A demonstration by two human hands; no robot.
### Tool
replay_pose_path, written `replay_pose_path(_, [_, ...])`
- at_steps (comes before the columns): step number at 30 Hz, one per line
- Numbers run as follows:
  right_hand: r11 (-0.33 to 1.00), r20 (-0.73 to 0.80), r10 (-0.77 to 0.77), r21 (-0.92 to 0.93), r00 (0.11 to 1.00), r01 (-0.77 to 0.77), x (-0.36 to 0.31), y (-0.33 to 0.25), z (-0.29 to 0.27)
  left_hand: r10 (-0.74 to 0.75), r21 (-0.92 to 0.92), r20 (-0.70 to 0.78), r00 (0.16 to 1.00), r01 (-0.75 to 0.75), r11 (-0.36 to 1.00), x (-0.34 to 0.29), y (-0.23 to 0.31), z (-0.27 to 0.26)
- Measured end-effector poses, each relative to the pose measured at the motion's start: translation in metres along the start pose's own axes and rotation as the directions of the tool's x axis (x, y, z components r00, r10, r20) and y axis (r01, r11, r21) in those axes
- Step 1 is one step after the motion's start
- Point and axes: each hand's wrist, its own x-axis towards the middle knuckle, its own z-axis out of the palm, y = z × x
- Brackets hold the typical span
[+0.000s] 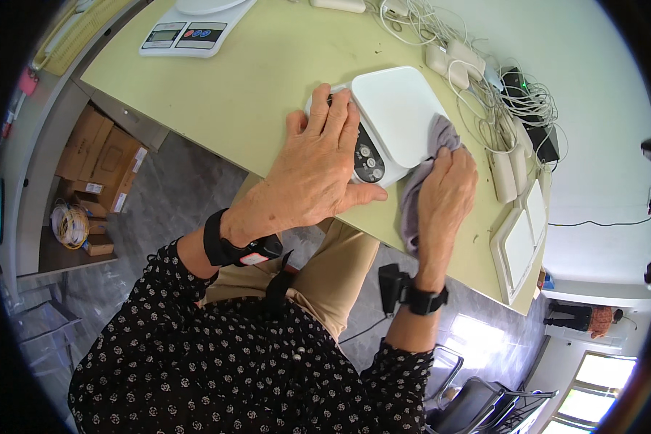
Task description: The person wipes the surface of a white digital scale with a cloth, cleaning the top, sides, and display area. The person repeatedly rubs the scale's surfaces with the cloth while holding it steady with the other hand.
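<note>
A white kitchen scale (401, 108) with a dark button panel lies on the pale green table. My left hand (315, 163) spans its panel end, fingers bent over the far part and thumb stretched along the near edge, gripping it. Part of the panel is hidden under that hand. In my right hand (447, 184) is a bunched grey cloth (410, 210), fingers closed around it. The cloth touches the scale's right edge, and its loose end hangs down toward me. Black straps with small devices sit on both wrists.
Another white scale (188, 32) stands at the table's far left. Tangled white cables and adapters (510, 170) line the wall side. White flat panels (517, 246) lie at the right end. Cardboard boxes (101, 155) fill a shelf at left; chairs (477, 405) and a distant person (586, 318) are at lower right.
</note>
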Motion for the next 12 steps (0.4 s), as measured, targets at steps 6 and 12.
replay_pose_path(6, [0.977, -0.084, -0.136, 0.153, 0.987, 0.148, -0.055, -0.036, -0.014, 0.006, -0.004, 0.055, 0.998, -0.006, 1.0, 0.0, -0.001, 0.001])
replay_pose_path(12, [0.664, 0.158, 0.155, 0.715, 0.975, -0.221, -0.065, -0.041, -0.037, -0.029, -0.289, 0.132, 0.991, 0.066, 0.955, -0.002, -0.011, -0.01])
